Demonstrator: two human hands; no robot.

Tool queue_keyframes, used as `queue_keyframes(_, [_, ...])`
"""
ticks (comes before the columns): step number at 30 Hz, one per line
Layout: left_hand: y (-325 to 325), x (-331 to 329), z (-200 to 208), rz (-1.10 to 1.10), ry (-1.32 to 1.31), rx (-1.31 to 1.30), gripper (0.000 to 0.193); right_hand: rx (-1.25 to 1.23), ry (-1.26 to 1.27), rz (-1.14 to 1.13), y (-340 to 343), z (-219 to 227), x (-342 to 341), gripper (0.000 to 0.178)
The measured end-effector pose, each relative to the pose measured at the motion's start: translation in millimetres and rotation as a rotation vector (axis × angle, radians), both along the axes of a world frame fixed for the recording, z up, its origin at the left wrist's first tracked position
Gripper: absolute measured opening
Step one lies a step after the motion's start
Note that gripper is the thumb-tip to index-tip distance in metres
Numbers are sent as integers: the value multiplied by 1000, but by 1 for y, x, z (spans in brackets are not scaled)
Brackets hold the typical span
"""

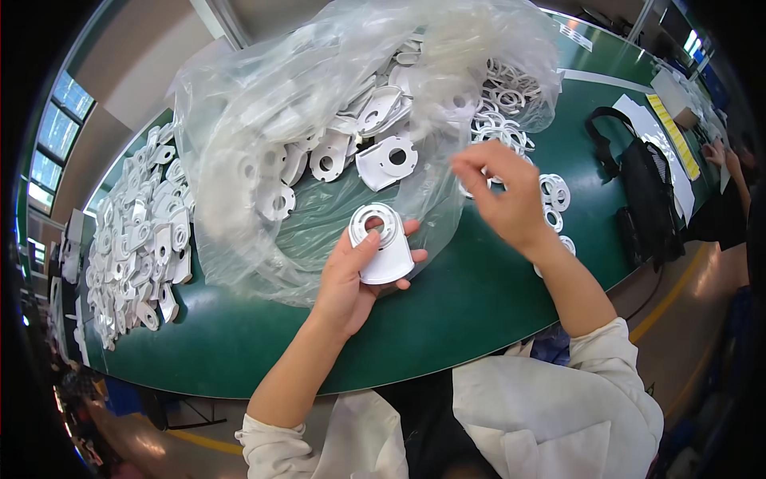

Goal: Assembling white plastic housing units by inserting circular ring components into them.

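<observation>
My left hand (351, 275) holds a white plastic part (388, 263), flat and tongue-shaped, with a round collar and a hole at its upper end. The thumb lies on the collar and the fingers wrap round from beneath. To the right, my right hand (515, 199) is raised beside the bag's edge, its fingers curled together toward the thumb. Whether anything is in it is hidden. White rings (552, 191) lie on the table just beyond and right of that hand. A large clear plastic bag (239, 104) spreads open ahead, with several similar white parts (387, 162) inside.
A big heap of white parts (140, 239) covers the left of the green table (415, 335). More rings (511, 88) are piled at the bag's right side. A black bag with a strap (646, 191) lies at the right edge, near another person's hand (716, 153).
</observation>
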State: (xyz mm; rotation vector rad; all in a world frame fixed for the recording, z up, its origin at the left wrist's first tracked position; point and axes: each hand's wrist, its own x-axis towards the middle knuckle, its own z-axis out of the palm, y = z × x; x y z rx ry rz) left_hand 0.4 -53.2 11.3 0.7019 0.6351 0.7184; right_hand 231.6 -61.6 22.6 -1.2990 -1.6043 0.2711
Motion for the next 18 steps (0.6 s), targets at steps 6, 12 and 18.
queue_keyframes(6, [1,2,-3,-44,-92,-55,37,-29,-521,-172,11,-25,37,14])
queue_keyframes(12, [0,5,-7,-107,60,42,40,-148,-644,-112,13,-33,40,17])
queue_keyframes(18, [0,8,-6,-105,99,95,48,-42,-63,-186,10,7,30,10])
